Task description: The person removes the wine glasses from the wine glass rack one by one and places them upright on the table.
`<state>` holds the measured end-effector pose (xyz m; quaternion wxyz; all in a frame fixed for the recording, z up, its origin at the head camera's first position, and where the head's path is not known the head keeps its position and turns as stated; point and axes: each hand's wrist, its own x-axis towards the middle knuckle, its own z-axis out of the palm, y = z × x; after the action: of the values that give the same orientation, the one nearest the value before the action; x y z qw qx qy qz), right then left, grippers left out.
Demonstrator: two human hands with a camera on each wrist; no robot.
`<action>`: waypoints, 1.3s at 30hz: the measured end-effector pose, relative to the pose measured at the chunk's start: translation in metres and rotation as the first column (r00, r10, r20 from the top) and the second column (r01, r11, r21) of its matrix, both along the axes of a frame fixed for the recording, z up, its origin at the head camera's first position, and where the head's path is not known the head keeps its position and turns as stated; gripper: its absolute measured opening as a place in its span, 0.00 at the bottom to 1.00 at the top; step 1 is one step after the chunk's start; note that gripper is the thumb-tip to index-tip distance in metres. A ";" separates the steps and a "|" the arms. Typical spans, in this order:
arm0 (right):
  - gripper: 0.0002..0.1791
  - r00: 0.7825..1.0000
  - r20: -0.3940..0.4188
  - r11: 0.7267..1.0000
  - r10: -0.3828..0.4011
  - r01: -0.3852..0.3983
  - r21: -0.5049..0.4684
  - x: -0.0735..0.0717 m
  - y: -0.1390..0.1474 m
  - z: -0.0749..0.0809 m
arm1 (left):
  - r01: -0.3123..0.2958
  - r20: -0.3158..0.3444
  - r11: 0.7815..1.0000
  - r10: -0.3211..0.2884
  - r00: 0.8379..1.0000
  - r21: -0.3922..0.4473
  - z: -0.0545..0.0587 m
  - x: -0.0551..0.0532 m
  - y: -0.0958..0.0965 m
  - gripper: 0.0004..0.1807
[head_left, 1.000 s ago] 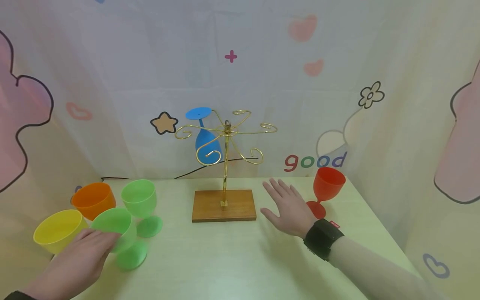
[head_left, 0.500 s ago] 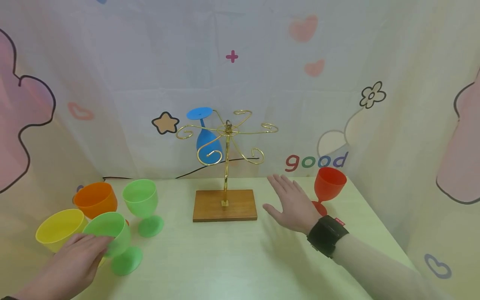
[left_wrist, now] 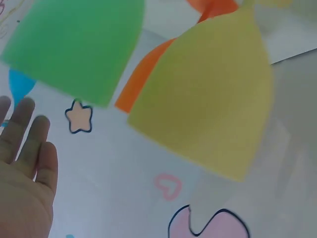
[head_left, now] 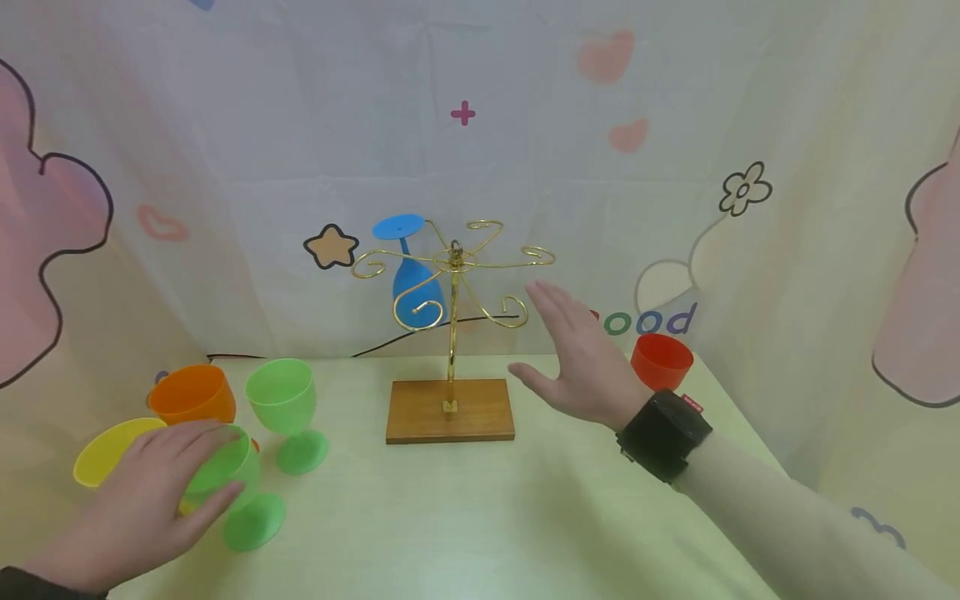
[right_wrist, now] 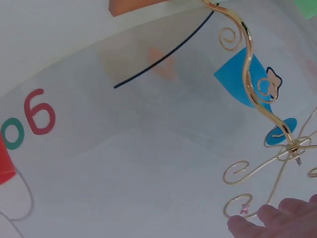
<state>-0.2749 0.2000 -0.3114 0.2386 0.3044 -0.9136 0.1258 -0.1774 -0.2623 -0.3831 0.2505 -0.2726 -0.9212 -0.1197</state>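
My left hand (head_left: pixel 153 483) hovers over the nearer green goblet (head_left: pixel 253 525), fingers stretched out and thumb apart, covering part of its bowl. The left wrist view shows that hand's fingers (left_wrist: pixel 37 148) straight, with nothing in them. Around it stand a second green goblet (head_left: pixel 281 400), an orange goblet (head_left: pixel 193 396) and a yellow goblet (head_left: pixel 108 450). My right hand (head_left: pixel 588 367) is raised with straight fingers, holding nothing, just right of a gold wire stand (head_left: pixel 453 333). A blue goblet (head_left: pixel 416 287) hangs upside down by its foot from one curled arm of that stand.
At the table's right side is a red goblet (head_left: pixel 662 362), its lower part hidden behind my right hand and wrist. The stand's wooden base (head_left: pixel 480 417) rests mid-table (head_left: pixel 420 517). A printed curtain (head_left: pixel 525 167) closes off the back and sides.
The nearer green goblet shifted slightly left and towards me beneath my left hand, then stayed still as the fingers spread off it. My right hand has lifted from the table's right side.
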 end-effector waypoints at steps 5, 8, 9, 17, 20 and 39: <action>0.52 0.995 -0.068 0.995 0.072 -0.068 0.068 -0.003 -0.018 0.016 | 0.024 -0.037 1.000 -0.024 0.999 0.010 0.025 -0.013 0.016 0.38; 0.50 0.988 -0.103 0.988 0.115 -0.103 0.112 -0.006 -0.029 0.021 | 0.022 -0.039 1.000 -0.022 0.999 0.003 0.035 -0.022 0.028 0.44; 0.49 0.985 -0.115 0.985 0.130 -0.116 0.127 -0.007 -0.032 0.022 | 0.018 -0.032 1.000 -0.018 0.999 0.002 0.038 -0.025 0.032 0.46; 0.35 0.950 -0.219 0.961 0.221 -0.174 0.213 -0.013 -0.049 0.022 | -0.003 -0.035 1.000 0.002 0.999 -0.024 0.055 -0.051 0.074 0.56; 0.32 0.950 -0.228 0.961 0.213 -0.162 0.223 -0.012 -0.049 0.022 | 0.002 -0.066 1.000 -0.004 0.998 -0.028 0.067 -0.069 0.089 0.58; 0.33 0.972 -0.180 0.963 0.152 -0.105 0.248 -0.002 -0.042 0.019 | 0.053 -0.004 0.997 -0.053 0.999 -0.048 0.117 -0.232 0.119 0.48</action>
<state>-0.2766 0.1580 -0.2920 0.2811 0.4007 -0.8720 0.0003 -0.4096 -0.1436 -0.2666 0.2430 -0.3031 -0.9157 -0.1033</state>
